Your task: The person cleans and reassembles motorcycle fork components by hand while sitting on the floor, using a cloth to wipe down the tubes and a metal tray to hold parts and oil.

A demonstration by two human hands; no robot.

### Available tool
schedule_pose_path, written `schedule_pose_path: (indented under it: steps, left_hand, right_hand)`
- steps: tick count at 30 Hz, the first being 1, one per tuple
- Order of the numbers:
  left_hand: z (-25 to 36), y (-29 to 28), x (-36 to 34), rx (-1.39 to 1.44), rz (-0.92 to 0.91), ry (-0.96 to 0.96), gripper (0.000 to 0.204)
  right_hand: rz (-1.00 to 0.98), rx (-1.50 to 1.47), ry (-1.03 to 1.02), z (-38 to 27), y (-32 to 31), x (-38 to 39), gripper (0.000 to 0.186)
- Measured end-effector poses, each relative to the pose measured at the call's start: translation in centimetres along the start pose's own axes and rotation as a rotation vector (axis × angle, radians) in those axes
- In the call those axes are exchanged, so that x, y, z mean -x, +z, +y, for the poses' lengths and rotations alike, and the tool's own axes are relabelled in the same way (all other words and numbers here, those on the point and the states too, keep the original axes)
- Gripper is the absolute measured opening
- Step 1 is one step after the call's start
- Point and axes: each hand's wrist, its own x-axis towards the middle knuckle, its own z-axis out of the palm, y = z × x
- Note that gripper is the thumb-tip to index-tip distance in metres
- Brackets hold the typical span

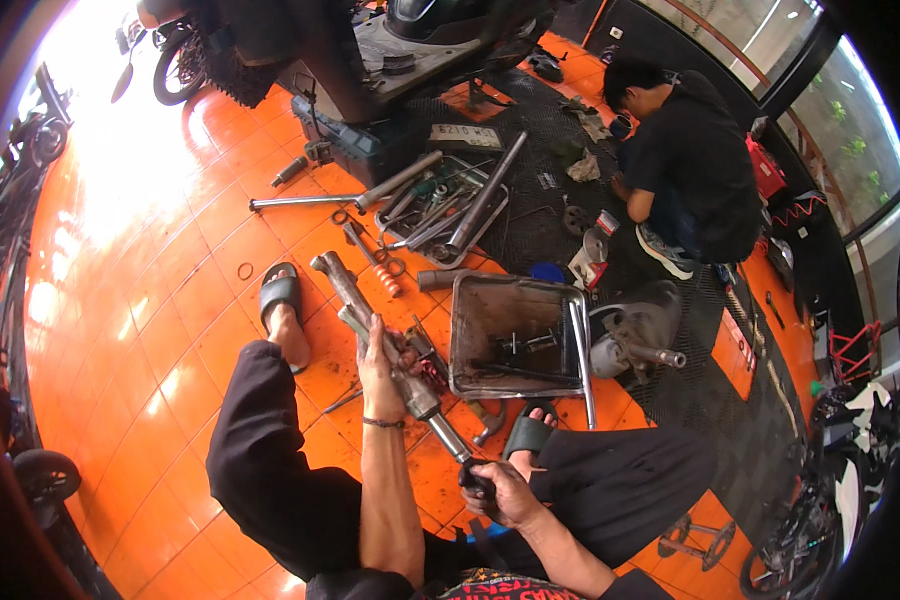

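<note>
Two hands on a long metal fork tube point(427, 407) at the centre of the frame

The fork tube runs aslant from just left of centre down to the lower middle, above an orange tiled floor point(140, 400). The left hand point(375, 368) is wrapped around its thicker, dull grey part. At its lower end, where the metal turns slim and shiny, the right hand point(508, 495) is closed around a black piece point(476, 480).

Right of the fork tube, at the centre, sits a rectangular tray point(495, 300) with small metal tools point(530, 343) inside; a silver tube point(582, 365) lies along its right edge. A grey cylindrical part point(645, 330) stands just beside it. In the upper middle, more tubes and tools crowd a second tray point(454, 258), near a dark teal case point(345, 148). A scooter point(435, 45) fills the top of the frame.

At upper right, another person point(695, 165) in dark clothes crouches on a black mat point(535, 225).
</note>
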Motion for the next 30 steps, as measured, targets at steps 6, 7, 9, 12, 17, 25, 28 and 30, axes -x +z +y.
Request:
schedule_pose_path:
  steps: [6, 7, 9, 12, 17, 25, 28, 30]
  left_hand:
    - [0.0, -0.9, -0.3, -0.177, 0.065, 0.143, 0.034]
    - [0.2, -0.8, 0.0, -0.171, 0.100, 0.078, 0.031]
    - [0.2, -1.2, -0.3, -0.188, 0.089, 0.081, 0.029]
    - [0.0, -0.8, -0.1, -0.200, 0.121, 0.125, 0.024]
    - [0.0, -1.2, -0.6, -0.081, 0.141, 0.082, 0.025]
    - [0.9, -1.9, -1.2, -0.054, 0.121, 0.096, 0.032]
    - [1.1, -2.0, -1.2, -0.080, 0.127, 0.092, 0.034]
    - [1.0, -2.9, -1.5, -0.071, 0.163, 0.077, 0.034]
  right_hand:
    - [0.278, 1.175, -0.586, -0.3, 1.8, 0.6, 0.031]
    - [0.315, 1.289, -0.649, -0.3, 2.4, 0.8, 0.029]
    - [0.375, 1.361, -0.730, 0.5, 3.1, 0.8, 0.027]
    - [0.575, 1.676, -0.964, 1.1, 3.7, 0.5, 0.020]
    - [0.489, 1.529, -0.934, 1.4, 3.4, 0.2, 0.022]
    - [0.549, 1.480, -0.901, 2.3, 2.9, 0.9, 0.023]
    - [0.482, 1.588, -1.027, 1.8, 2.1, 0.3, 0.024]
    - [0.413, 1.619, -0.985, 1.2, 2.5, 0.8, 0.023]
